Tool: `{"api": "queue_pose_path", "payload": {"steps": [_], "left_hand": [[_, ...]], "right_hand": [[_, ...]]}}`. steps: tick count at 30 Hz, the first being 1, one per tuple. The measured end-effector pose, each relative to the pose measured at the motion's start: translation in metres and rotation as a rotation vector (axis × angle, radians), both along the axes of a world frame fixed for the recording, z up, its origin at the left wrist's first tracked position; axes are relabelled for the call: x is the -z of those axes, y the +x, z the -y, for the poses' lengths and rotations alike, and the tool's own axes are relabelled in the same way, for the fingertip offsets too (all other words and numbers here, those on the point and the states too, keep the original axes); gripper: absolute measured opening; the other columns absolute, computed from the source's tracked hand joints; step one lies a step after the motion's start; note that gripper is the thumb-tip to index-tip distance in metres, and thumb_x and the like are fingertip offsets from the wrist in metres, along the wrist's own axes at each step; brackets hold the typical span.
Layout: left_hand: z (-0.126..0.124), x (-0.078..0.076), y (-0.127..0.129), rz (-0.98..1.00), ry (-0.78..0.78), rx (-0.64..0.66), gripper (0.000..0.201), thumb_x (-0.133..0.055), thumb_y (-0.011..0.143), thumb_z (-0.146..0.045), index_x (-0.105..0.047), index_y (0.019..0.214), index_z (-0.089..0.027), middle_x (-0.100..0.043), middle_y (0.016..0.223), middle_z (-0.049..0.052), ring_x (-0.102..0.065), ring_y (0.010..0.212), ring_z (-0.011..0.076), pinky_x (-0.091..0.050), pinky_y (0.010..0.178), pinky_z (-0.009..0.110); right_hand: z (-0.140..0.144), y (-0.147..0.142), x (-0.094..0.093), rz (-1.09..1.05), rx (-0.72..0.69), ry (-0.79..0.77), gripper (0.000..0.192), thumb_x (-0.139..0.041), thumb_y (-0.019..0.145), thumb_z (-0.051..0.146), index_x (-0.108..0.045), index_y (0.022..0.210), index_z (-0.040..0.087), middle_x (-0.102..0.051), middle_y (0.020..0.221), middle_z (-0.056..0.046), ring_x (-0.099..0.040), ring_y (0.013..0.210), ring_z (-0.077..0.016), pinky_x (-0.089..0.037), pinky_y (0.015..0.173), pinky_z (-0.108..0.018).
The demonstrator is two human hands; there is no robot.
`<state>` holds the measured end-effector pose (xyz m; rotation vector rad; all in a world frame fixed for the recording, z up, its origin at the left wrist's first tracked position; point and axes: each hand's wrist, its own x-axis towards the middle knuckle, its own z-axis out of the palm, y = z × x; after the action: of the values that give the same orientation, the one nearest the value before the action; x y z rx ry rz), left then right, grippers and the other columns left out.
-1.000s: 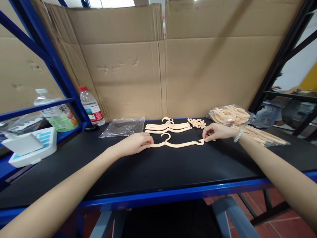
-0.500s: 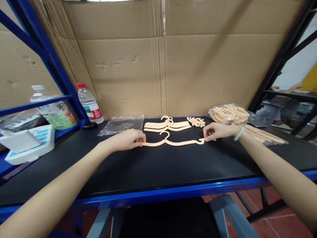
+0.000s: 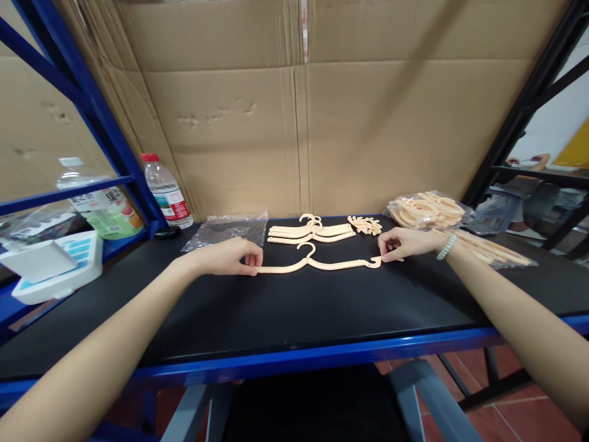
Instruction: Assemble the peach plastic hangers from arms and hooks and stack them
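Observation:
A cream clothes hanger [image 3: 338, 266] lies across the black tabletop, its curved hook pointing to the back. My left hand [image 3: 230, 256] pinches the tip of its left arm between thumb and fingers. At the other end, my right hand [image 3: 405, 243] is closed on a small cream hook-shaped end piece [image 3: 374, 263] at the hanger's right tip; the fingers partly hide it. Whether this piece is joined to the arm I cannot tell. Just behind lies a stack of several similar hangers [image 3: 310, 233], with a pile of small cream pieces [image 3: 365, 224] to its right.
Bags of cream rings [image 3: 426, 210] and long cream rods [image 3: 494, 250] lie on the right. A flat clear plastic bag [image 3: 227, 230], a red-capped bottle [image 3: 168, 193] and a white box [image 3: 59, 270] are on the left. Cardboard [image 3: 239, 141] walls the back; a blue edge [image 3: 294, 359] runs along the front.
My left hand has shifted slightly left, and more of the hanger's left arm now shows beside its fingertips. My right hand stays almost still at the right tip.

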<state>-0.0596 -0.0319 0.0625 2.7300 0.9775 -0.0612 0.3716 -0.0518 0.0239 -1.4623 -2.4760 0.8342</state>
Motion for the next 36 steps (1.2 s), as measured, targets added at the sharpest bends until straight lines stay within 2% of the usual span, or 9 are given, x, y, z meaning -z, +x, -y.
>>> {"api": "queue_pose_path", "payload": {"steps": [7, 12, 18, 22, 24, 28, 31, 36], "left_hand": [[-0.001, 0.002, -0.002, -0.025, -0.003, -0.025, 0.011, -0.059, 0.077, -0.029, -0.064, 0.079, -0.02, -0.066, 0.08, 0.001, -0.061, 0.076, 0.0167, -0.042, 0.065, 0.024], [0.0, 0.002, 0.003, 0.04, 0.009, -0.002, 0.015, -0.054, 0.082, -0.031, -0.063, 0.081, -0.019, -0.065, 0.08, 0.001, -0.06, 0.074, 0.0154, -0.043, 0.066, 0.024], [-0.003, 0.016, 0.012, 0.158, 0.301, -0.036, 0.02, -0.045, 0.087, -0.031, -0.061, 0.087, -0.018, -0.061, 0.089, 0.004, -0.057, 0.079, 0.0179, -0.042, 0.072, 0.028], [-0.006, 0.025, 0.015, 0.223, 0.384, -0.047, 0.018, -0.045, 0.086, -0.029, -0.059, 0.09, -0.018, -0.061, 0.089, 0.004, -0.057, 0.082, 0.0187, -0.042, 0.074, 0.029], [-0.005, 0.023, 0.015, 0.22, 0.347, -0.037, 0.017, -0.046, 0.085, -0.028, -0.06, 0.088, -0.018, -0.062, 0.085, 0.003, -0.058, 0.079, 0.0178, -0.042, 0.073, 0.029], [-0.002, 0.013, 0.011, 0.135, 0.156, -0.017, 0.016, -0.048, 0.082, -0.025, -0.062, 0.08, -0.017, -0.064, 0.076, 0.001, -0.058, 0.068, 0.0147, -0.041, 0.064, 0.025], [-0.001, 0.006, 0.008, 0.086, 0.045, -0.03, 0.014, -0.051, 0.081, -0.025, -0.063, 0.079, -0.017, -0.065, 0.073, 0.0, -0.059, 0.067, 0.014, -0.042, 0.062, 0.023], [-0.002, 0.007, 0.007, 0.094, 0.017, -0.01, 0.018, -0.055, 0.082, -0.033, -0.064, 0.081, -0.018, -0.066, 0.077, 0.001, -0.061, 0.072, 0.0147, -0.043, 0.065, 0.023]], "right_hand": [[0.001, -0.003, -0.002, -0.003, -0.021, 0.015, 0.034, -0.064, 0.073, 0.048, -0.062, 0.078, 0.014, -0.057, 0.064, -0.001, -0.051, 0.057, -0.0117, -0.038, 0.054, -0.025], [0.002, -0.007, -0.001, -0.009, 0.043, 0.046, 0.044, -0.063, 0.071, 0.057, -0.063, 0.079, 0.014, -0.055, 0.062, -0.001, -0.049, 0.056, -0.0118, -0.035, 0.053, -0.025], [-0.003, -0.008, 0.008, -0.118, 0.1, 0.112, 0.049, -0.058, 0.071, 0.064, -0.061, 0.075, 0.015, -0.055, 0.06, -0.001, -0.047, 0.055, -0.0125, -0.033, 0.053, -0.026], [-0.006, -0.011, 0.013, -0.177, 0.162, 0.217, 0.047, -0.057, 0.072, 0.063, -0.058, 0.07, 0.016, -0.055, 0.062, -0.001, -0.046, 0.057, -0.0125, -0.033, 0.054, -0.026], [-0.007, -0.011, 0.013, -0.205, 0.179, 0.226, 0.047, -0.057, 0.072, 0.063, -0.057, 0.069, 0.016, -0.054, 0.062, -0.001, -0.046, 0.057, -0.0125, -0.033, 0.053, -0.026], [-0.008, -0.006, 0.013, -0.224, 0.189, 0.223, 0.045, -0.058, 0.072, 0.061, -0.057, 0.07, 0.016, -0.052, 0.061, 0.0, -0.043, 0.055, -0.0113, -0.032, 0.052, -0.026], [-0.008, -0.004, 0.012, -0.216, 0.206, 0.222, 0.044, -0.058, 0.072, 0.061, -0.057, 0.07, 0.017, -0.051, 0.058, 0.001, -0.042, 0.053, -0.0108, -0.032, 0.052, -0.026], [-0.008, -0.007, 0.013, -0.185, 0.184, 0.221, 0.045, -0.057, 0.072, 0.061, -0.059, 0.07, 0.016, -0.053, 0.061, -0.001, -0.043, 0.056, -0.0118, -0.033, 0.054, -0.027]]}}
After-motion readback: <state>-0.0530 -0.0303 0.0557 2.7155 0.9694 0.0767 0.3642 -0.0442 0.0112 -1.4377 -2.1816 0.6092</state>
